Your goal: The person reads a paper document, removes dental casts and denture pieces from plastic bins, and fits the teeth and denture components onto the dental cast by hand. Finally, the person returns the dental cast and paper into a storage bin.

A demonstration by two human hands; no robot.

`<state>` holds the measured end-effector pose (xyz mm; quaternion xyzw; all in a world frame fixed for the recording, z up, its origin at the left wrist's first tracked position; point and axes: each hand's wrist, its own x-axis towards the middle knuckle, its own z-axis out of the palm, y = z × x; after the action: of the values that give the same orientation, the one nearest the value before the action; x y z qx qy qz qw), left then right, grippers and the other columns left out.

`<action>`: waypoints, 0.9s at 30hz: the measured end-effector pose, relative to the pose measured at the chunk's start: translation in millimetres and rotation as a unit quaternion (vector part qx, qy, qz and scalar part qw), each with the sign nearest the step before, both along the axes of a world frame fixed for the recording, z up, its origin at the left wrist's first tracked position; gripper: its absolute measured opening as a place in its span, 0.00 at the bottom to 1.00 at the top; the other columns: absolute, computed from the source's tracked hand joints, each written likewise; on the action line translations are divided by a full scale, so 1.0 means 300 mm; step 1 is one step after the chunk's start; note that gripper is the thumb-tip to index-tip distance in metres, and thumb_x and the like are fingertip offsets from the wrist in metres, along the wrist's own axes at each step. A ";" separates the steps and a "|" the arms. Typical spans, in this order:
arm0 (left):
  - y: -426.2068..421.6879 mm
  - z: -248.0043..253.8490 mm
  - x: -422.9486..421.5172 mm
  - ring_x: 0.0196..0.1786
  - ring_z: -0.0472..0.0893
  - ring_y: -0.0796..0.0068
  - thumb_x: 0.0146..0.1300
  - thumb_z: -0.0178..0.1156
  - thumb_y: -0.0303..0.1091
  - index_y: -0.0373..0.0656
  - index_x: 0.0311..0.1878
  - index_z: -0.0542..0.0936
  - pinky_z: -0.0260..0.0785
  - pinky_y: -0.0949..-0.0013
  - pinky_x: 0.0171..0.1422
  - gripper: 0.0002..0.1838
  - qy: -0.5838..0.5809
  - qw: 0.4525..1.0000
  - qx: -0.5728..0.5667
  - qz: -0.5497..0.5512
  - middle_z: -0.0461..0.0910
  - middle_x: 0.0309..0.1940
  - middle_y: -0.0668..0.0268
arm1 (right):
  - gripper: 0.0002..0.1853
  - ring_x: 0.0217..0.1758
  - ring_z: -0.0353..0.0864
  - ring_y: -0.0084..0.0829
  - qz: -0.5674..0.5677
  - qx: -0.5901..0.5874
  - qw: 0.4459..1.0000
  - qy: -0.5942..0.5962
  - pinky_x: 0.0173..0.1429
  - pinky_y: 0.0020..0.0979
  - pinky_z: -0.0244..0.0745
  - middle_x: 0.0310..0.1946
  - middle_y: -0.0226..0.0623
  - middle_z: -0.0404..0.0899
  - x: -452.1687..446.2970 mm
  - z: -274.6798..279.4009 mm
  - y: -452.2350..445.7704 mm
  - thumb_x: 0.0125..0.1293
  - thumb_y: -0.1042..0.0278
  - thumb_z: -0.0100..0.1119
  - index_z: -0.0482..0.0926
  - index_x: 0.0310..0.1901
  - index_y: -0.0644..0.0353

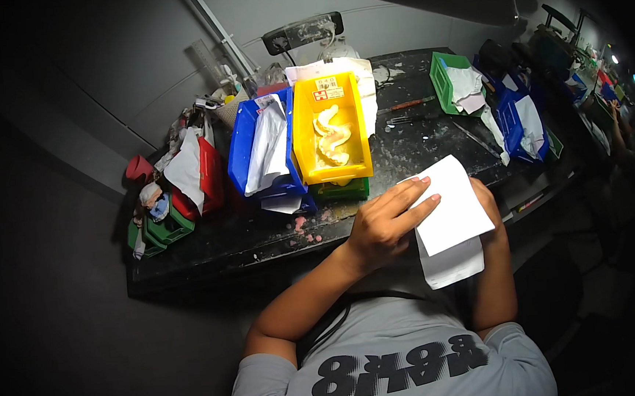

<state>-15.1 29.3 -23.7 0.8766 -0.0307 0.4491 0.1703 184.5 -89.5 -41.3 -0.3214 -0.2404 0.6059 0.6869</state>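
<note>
Both my hands are at a folded white paper (453,210) in front of the black bench's near edge. My left hand (387,222) lies against its left side, with two fingers stretched over the top sheet. My right hand (486,204) is behind the right edge, its fingers mostly hidden by the paper. A second white sheet (452,263) hangs below the first. Beyond my left hand, a yellow bin (334,169) holds pale curved dental pieces (334,136).
Left of the yellow bin stand a blue bin (238,141) with wrapped papers and a red bin (211,177). Green bin (438,83) and blue bin (511,127) are at the right. Thin tools (405,106) lie on the black bench (402,144).
</note>
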 end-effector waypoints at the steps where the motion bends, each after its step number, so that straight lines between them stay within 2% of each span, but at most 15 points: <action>1: 0.005 -0.001 0.010 0.58 0.84 0.52 0.49 0.64 0.19 0.40 0.55 0.85 0.79 0.58 0.61 0.25 0.001 1.000 -0.001 -0.003 0.83 0.57 0.51 | 0.35 0.61 0.82 0.40 0.001 -0.037 0.999 0.001 0.65 0.38 0.77 0.59 0.53 0.80 0.021 0.007 -0.010 0.82 0.44 0.37 0.70 0.67 0.74; 2: 0.008 -0.005 0.022 0.59 0.84 0.52 0.49 0.63 0.19 0.38 0.54 0.85 0.79 0.57 0.62 0.24 0.004 1.000 0.013 0.016 0.83 0.57 0.51 | 0.39 0.57 0.85 0.39 0.032 0.042 0.999 -0.010 0.65 0.38 0.77 0.55 0.54 0.83 0.038 0.019 -0.025 0.82 0.40 0.29 0.72 0.64 0.75; 3: 0.013 -0.007 0.036 0.59 0.84 0.51 0.49 0.63 0.19 0.37 0.53 0.84 0.79 0.57 0.62 0.23 0.006 0.999 0.027 0.036 0.82 0.57 0.50 | 0.40 0.57 0.86 0.40 0.004 0.026 1.000 -0.010 0.65 0.38 0.78 0.54 0.55 0.83 0.048 0.036 -0.054 0.82 0.39 0.30 0.73 0.63 0.76; 5: 0.029 -0.023 0.061 0.61 0.82 0.50 0.48 0.63 0.18 0.34 0.52 0.83 0.78 0.57 0.63 0.23 0.014 0.999 0.037 0.027 0.81 0.59 0.49 | 0.29 0.53 0.87 0.36 -0.056 0.032 0.993 -0.099 0.61 0.34 0.80 0.50 0.54 0.85 0.067 0.025 -0.101 0.80 0.50 0.48 0.76 0.59 0.76; 6: 0.028 -0.023 0.070 0.63 0.81 0.49 0.47 0.63 0.20 0.33 0.54 0.82 0.76 0.56 0.66 0.25 0.031 0.999 0.022 0.005 0.80 0.60 0.48 | 0.29 0.53 0.87 0.36 -0.057 0.029 0.993 -0.098 0.61 0.34 0.80 0.50 0.54 0.85 0.068 0.027 -0.114 0.80 0.50 0.48 0.76 0.59 0.76; 8: 0.023 -0.019 0.080 0.65 0.80 0.47 0.46 0.63 0.22 0.32 0.56 0.81 0.74 0.55 0.68 0.27 0.047 0.999 0.004 -0.019 0.79 0.61 0.46 | 0.19 0.48 0.88 0.30 -0.084 -0.039 0.947 -0.308 0.56 0.28 0.82 0.46 0.49 0.87 0.071 0.032 -0.133 0.72 0.67 0.64 0.77 0.55 0.75; 9: 0.015 0.003 0.080 0.66 0.78 0.45 0.45 0.62 0.23 0.31 0.58 0.80 0.72 0.54 0.70 0.30 0.054 0.997 -0.019 -0.048 0.78 0.62 0.44 | 0.19 0.48 0.88 0.30 -0.086 -0.041 0.947 -0.307 0.56 0.28 0.82 0.46 0.49 0.87 0.075 0.031 -0.134 0.72 0.67 0.64 0.77 0.55 0.75; 11: 0.026 0.019 0.082 0.67 0.77 0.44 0.44 0.60 0.24 0.30 0.60 0.78 0.70 0.53 0.73 0.33 0.061 0.994 -0.043 -0.081 0.77 0.62 0.43 | 0.18 0.44 0.88 0.25 -0.110 -0.039 0.959 -0.260 0.53 0.25 0.82 0.43 0.45 0.88 0.087 0.035 -0.130 0.64 0.79 0.69 0.78 0.54 0.75; 13: 0.051 0.023 0.096 0.67 0.76 0.42 0.43 0.55 0.25 0.28 0.63 0.76 0.67 0.53 0.75 0.36 0.045 0.988 -0.079 -0.124 0.77 0.62 0.41 | 0.17 0.42 0.88 0.25 -0.119 -0.036 0.951 -0.283 0.52 0.26 0.83 0.41 0.45 0.88 0.099 0.032 -0.136 0.66 0.77 0.69 0.78 0.53 0.74; 14: 0.051 0.002 0.108 0.66 0.77 0.41 0.42 0.51 0.23 0.26 0.63 0.75 0.68 0.53 0.74 0.37 0.021 0.989 -0.104 -0.105 0.78 0.60 0.40 | 0.17 0.41 0.88 0.25 -0.122 -0.041 0.948 -0.289 0.51 0.26 0.83 0.40 0.45 0.88 0.099 0.033 -0.139 0.65 0.77 0.69 0.78 0.53 0.74; 17: 0.039 -0.003 0.125 0.64 0.80 0.43 0.51 0.55 0.21 0.27 0.62 0.75 0.68 0.54 0.73 0.30 0.032 0.975 -0.209 -0.074 0.81 0.57 0.41 | 0.16 0.38 0.87 0.24 -0.142 -0.056 0.943 -0.296 0.46 0.25 0.83 0.38 0.43 0.88 0.101 0.023 -0.146 0.64 0.79 0.71 0.79 0.51 0.74; 18: 0.040 -0.002 0.129 0.65 0.80 0.45 0.54 0.59 0.21 0.28 0.62 0.76 0.70 0.56 0.72 0.28 0.030 0.978 -0.192 -0.076 0.81 0.57 0.42 | 0.16 0.37 0.87 0.23 -0.149 -0.051 0.942 -0.297 0.45 0.24 0.83 0.37 0.43 0.88 0.101 0.018 -0.142 0.63 0.79 0.71 0.80 0.50 0.74; 20: 0.038 0.006 0.135 0.65 0.80 0.46 0.55 0.60 0.21 0.28 0.62 0.76 0.70 0.56 0.71 0.28 0.036 0.982 -0.163 -0.085 0.81 0.58 0.43 | 0.14 0.33 0.86 0.20 -0.172 -0.060 0.938 -0.294 0.40 0.22 0.82 0.34 0.41 0.88 0.092 0.022 -0.139 0.62 0.79 0.73 0.81 0.46 0.73; 24: 0.013 0.013 0.153 0.64 0.80 0.48 0.59 0.64 0.23 0.30 0.61 0.77 0.73 0.58 0.68 0.25 0.064 0.987 -0.124 -0.077 0.81 0.59 0.46 | 0.13 0.32 0.85 0.20 -0.175 -0.059 0.943 -0.278 0.38 0.21 0.81 0.33 0.39 0.87 0.099 0.014 -0.130 0.61 0.76 0.74 0.81 0.44 0.71; 27: 0.018 -0.037 0.165 0.61 0.81 0.49 0.63 0.66 0.26 0.34 0.60 0.79 0.74 0.58 0.65 0.22 0.113 0.971 -0.200 -0.066 0.82 0.58 0.47 | 0.15 0.31 0.85 0.20 -0.181 -0.040 0.941 -0.285 0.37 0.21 0.80 0.32 0.39 0.87 0.106 -0.009 -0.130 0.62 0.72 0.75 0.81 0.44 0.71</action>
<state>34.4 34.6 -34.8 0.8656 0.0213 0.3319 0.3742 216.3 -128.5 -44.0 -0.5455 -0.3397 0.3639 0.6742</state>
